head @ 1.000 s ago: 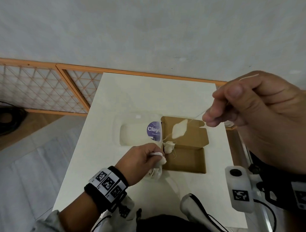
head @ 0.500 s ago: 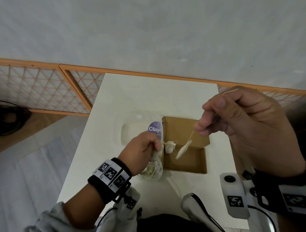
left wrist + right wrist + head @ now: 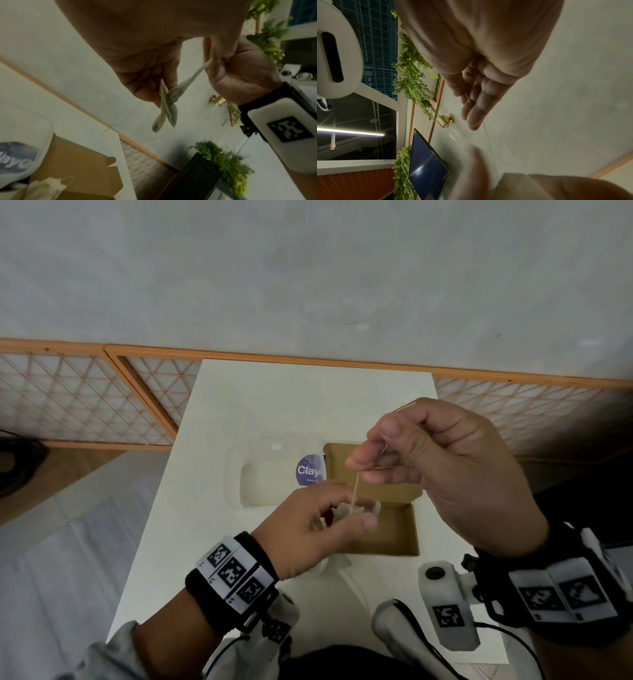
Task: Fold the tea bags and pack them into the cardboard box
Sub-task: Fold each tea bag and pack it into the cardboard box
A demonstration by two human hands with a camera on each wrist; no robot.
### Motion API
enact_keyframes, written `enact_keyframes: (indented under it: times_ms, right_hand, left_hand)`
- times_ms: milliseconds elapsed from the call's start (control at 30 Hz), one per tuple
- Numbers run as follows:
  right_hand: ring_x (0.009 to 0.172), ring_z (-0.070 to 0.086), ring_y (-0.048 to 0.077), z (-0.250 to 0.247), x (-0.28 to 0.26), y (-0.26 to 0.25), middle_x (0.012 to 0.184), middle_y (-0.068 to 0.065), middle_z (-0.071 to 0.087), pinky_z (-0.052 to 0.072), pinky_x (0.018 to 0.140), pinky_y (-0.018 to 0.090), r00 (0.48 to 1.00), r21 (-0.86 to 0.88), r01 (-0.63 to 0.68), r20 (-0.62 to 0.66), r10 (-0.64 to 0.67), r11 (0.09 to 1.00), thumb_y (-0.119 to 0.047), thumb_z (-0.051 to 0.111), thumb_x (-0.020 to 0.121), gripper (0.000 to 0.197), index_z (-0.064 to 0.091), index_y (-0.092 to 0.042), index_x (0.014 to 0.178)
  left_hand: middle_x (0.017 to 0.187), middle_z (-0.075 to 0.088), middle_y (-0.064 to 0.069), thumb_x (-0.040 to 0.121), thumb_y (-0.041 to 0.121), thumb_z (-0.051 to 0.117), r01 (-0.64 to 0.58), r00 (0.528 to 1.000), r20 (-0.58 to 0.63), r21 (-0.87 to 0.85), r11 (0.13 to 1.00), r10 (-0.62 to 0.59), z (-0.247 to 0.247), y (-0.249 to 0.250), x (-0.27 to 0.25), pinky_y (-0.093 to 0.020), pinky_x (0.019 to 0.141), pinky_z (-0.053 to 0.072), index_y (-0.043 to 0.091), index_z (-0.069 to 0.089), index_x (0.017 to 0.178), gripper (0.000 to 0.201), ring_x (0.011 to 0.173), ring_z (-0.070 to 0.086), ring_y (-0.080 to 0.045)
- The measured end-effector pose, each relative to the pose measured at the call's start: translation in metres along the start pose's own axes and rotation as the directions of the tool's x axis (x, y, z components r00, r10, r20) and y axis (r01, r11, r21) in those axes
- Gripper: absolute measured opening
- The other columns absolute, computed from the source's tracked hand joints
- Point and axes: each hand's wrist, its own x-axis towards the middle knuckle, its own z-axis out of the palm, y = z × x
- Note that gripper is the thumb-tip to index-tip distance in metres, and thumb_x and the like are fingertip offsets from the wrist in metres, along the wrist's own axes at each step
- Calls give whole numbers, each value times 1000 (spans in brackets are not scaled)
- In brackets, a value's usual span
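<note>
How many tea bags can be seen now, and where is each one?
2. One tea bag is held by the left hand, its top pinched by the right hand. Another lies in the box. More may be hidden behind the hands.

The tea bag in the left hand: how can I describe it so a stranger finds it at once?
Look above the open cardboard box on the white table. The left hand pinches a pale, crumpled tea bag there. Unlike the tea bag lying in the box, its string runs up to the right hand.
</note>
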Motion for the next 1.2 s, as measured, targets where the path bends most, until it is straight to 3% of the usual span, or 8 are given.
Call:
enact_keyframes:
  times_ms: [100,400,500,600,700,800,967,1200]
  right_hand:
    - [90,79,35,-3,1,-1,91,17,78,65,74,39,1000,-16,16,-17,-16,1000,-28,63,95,22,72,-8,96]
    - [90,79,32,-27,23,24,96,16,79,66,76,41,991,-109,-75,-121,61,991,-23,63,102,21,70,-4,102]
    - [91,79,33,-33,28,43,109,8,77,66,79,44,972,-131,-229,-91,218,965,-29,70,99,27,68,-12,120]
    - [88,78,17,-39,22,57,121,-8,69,63,69,30,950,-386,-311,-118,288,868,-41,72,95,50,57,-23,139]
    - [85,75,7,-45,7,67,127,-18,64,59,73,25,966,-586,-259,-138,220,768,-51,68,95,47,58,-32,138]
    - [86,68,5,-40,-13,60,109,-25,70,55,76,22,983,-568,-182,-105,149,803,-55,68,91,36,69,-41,124]
    - [77,64,18,-18,-23,49,83,-5,74,47,67,22,976,-465,57,214,49,884,-35,73,91,15,81,-27,99]
    - [78,66,22,-19,-17,48,83,1,73,52,72,30,982,-422,137,176,-67,896,-17,73,96,6,77,-18,92]
  left_hand:
    - [113,72,7,104,32,58,-52,999,5,166,985,52,5,-7,2,-34,96,53,24,74,118,23,108,67,-10]
    - [103,71,4,108,40,47,-83,996,46,286,954,73,9,-5,-3,-38,86,52,23,75,112,33,98,67,-13]
    - [104,71,4,107,44,47,-62,998,49,288,956,50,8,-2,-4,-38,87,51,27,76,110,34,98,67,-12]
    - [107,73,5,105,48,46,-51,998,37,259,965,43,6,-1,-6,-38,90,51,28,76,110,36,102,68,-12]
    - [111,73,6,106,46,46,-40,999,29,244,969,34,4,-2,-8,-40,94,51,29,77,111,35,107,68,-12]
    - [113,74,7,106,45,48,-22,1000,25,215,976,18,1,-1,-8,-41,96,52,29,77,111,34,110,69,-13]
    - [105,74,12,105,48,43,-27,999,47,174,984,19,0,5,-7,-35,91,55,25,77,111,42,102,70,-8]
    - [98,73,-5,101,45,62,-2,1000,22,102,995,0,-1,3,-6,-50,86,56,18,75,107,30,90,70,-23]
